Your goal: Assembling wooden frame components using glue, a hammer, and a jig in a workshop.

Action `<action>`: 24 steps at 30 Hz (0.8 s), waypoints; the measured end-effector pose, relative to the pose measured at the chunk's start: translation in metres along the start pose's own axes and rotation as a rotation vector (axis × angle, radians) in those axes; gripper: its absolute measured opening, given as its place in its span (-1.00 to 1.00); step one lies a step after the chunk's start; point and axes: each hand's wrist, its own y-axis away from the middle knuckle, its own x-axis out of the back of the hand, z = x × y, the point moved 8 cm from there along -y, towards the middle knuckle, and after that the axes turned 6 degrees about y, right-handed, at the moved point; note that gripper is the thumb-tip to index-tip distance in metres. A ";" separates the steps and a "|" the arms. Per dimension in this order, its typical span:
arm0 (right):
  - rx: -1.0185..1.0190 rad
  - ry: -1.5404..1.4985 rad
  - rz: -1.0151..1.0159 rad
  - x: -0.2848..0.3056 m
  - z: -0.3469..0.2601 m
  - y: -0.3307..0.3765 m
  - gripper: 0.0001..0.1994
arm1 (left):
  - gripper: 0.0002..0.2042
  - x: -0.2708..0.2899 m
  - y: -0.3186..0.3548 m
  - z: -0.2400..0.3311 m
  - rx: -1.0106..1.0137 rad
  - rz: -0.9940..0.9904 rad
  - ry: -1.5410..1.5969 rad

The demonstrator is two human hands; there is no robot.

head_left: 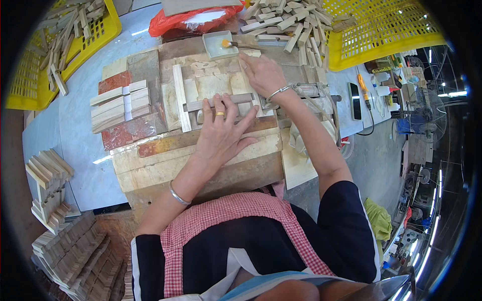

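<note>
My left hand point(221, 125) lies spread over a grey-brown wooden crosspiece point(193, 106), its fingertips resting on the wood. At its left end the crosspiece meets a pale upright wooden strip point(179, 95). My right hand point(265, 76) is beyond and to the right of my left, its fingers curled together near the crosspiece's right end. What those fingers hold is hidden. Just past them lies a brush point(236, 44), its tip over a small, shallow white tray point(213, 47).
Short wooden pieces point(120, 106) lie in rows at left. Yellow baskets point(381, 37) stand at the far corners, with a heap of sticks point(301, 25) beside the right one. A metal clamp-like fitting point(306, 90), a phone point(355, 100) and stacked wood point(75, 256) flank the worktable.
</note>
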 end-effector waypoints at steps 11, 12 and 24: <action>-0.131 -0.214 -0.189 -0.003 0.004 -0.017 -0.66 | -0.33 -0.002 0.004 -0.007 0.053 -0.080 -0.030; -0.100 -0.201 -0.124 -0.003 0.002 -0.017 -0.66 | -0.34 -0.001 0.004 -0.006 0.041 -0.067 -0.029; -0.128 0.036 0.151 0.076 0.027 0.197 -0.63 | -0.23 -0.004 0.016 -0.017 0.046 0.027 0.092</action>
